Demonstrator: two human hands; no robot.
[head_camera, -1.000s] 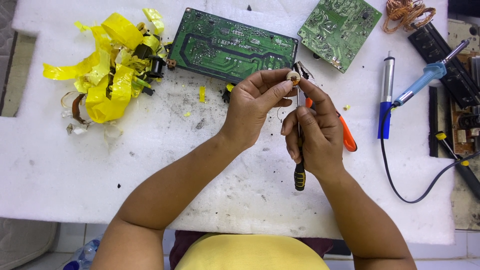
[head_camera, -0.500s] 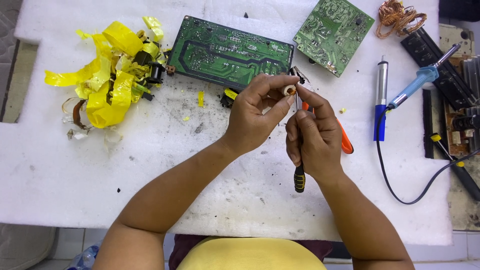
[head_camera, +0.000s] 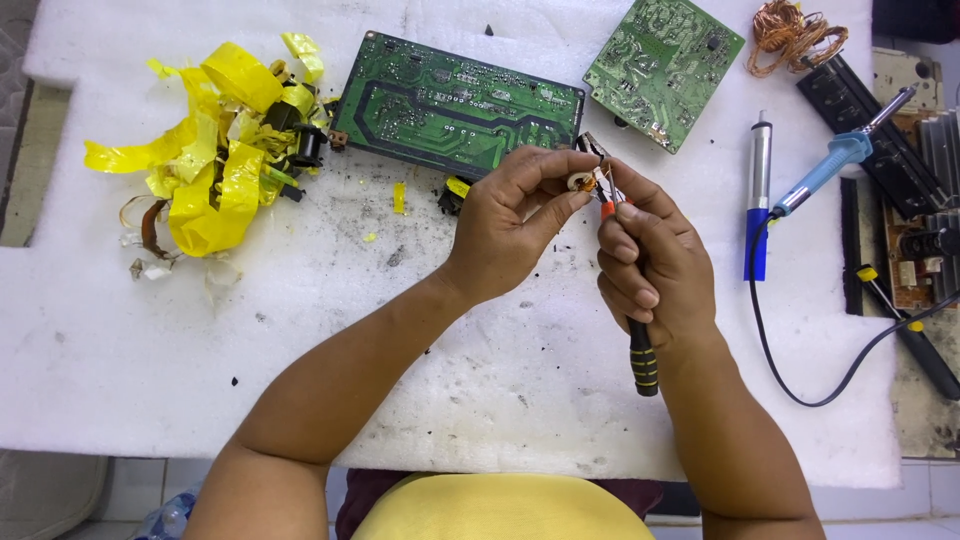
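Observation:
My left hand pinches a small round coil part with copper winding between thumb and fingers, raised above the white foam mat. My right hand grips pliers with a black handle that sticks out below the fist; their metal tips touch the coil part. Both hands meet just below the large green circuit board.
A second green board lies at the top right. A heap of yellow tape and parts sits at the left. To the right lie a blue desoldering pump, a soldering iron with its cord, tangled copper wire and black heat sinks.
Both hands have stayed together over the mat and shifted slightly; the pliers' tips keep working at the coil part held in my left fingers.

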